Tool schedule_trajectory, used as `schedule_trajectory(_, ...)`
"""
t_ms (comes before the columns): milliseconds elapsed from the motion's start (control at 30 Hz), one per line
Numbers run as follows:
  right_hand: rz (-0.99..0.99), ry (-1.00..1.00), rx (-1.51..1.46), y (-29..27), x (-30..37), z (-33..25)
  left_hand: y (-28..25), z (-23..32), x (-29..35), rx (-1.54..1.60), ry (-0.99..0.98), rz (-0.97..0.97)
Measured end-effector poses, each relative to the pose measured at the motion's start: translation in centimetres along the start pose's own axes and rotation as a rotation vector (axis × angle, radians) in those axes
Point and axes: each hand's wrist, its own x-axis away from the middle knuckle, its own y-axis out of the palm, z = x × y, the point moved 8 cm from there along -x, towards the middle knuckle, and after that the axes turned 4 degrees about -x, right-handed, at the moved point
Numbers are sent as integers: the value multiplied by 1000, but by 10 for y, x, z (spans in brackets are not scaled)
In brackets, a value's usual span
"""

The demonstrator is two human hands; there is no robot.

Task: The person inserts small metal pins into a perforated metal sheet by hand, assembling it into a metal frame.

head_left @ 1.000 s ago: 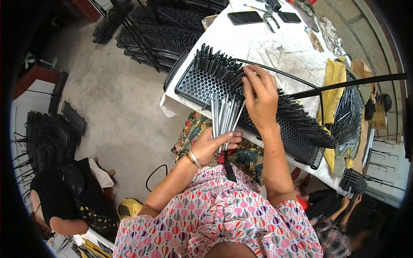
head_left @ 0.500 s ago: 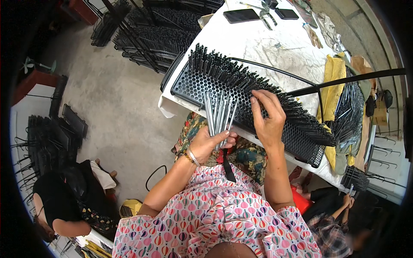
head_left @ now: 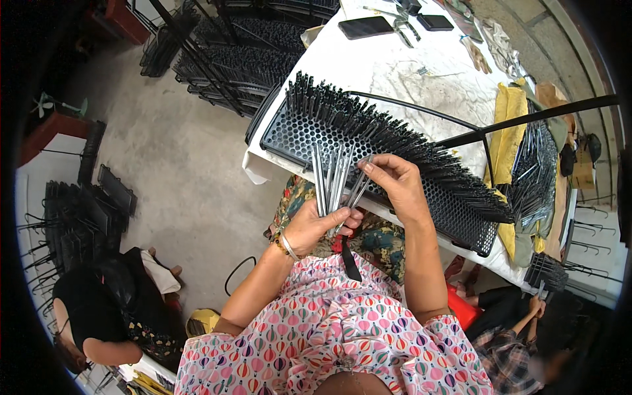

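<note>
My left hand (head_left: 315, 227) is closed around the lower ends of a fanned bunch of thin silvery rods (head_left: 334, 172), held above my lap at the near edge of the table. Thumb and forefinger of my right hand (head_left: 403, 191) pinch the upper end of one rod at the bunch's right side. Its lower end still reaches my left fingers. Just beyond my hands lies a black tray (head_left: 282, 137) with a honeycomb of holes. Several rows of dark, slim rods (head_left: 368, 120) stand upright in its far part; its near strip shows bare holes.
A white-covered table (head_left: 388, 69) bears a phone (head_left: 365, 27), pliers (head_left: 406, 31) and a glove (head_left: 475, 55). Wrapped dark rods (head_left: 534, 164) lie at the right. A black bar (head_left: 526, 121) crosses above the table. Loaded racks (head_left: 250, 62) stand far left; two people sit at lower left and right.
My right hand has come down and left from over the tray to the bunch, and its fingers have closed on one rod. My left hand keeps its hold.
</note>
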Motion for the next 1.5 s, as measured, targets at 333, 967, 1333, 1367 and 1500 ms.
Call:
schedule_trajectory(333,229,-329,-14,-15,9,-42,-11,-15,-3,79,1,37)
schedule_trajectory(967,139,-198,13,-2,8,-25,-9,-5,0,216,56,169)
schedule_trajectory(1333,100,-82,98,-8,9,-10,-16,-11,-2,-3,107,252)
schedule_trajectory(1367,94,-84,97,-8,9,-10,-15,-10,-2,-5,108,251)
schedule_trajectory(1500,108,-95,76,-8,11,-11,-7,-10,-4,-31,102,212)
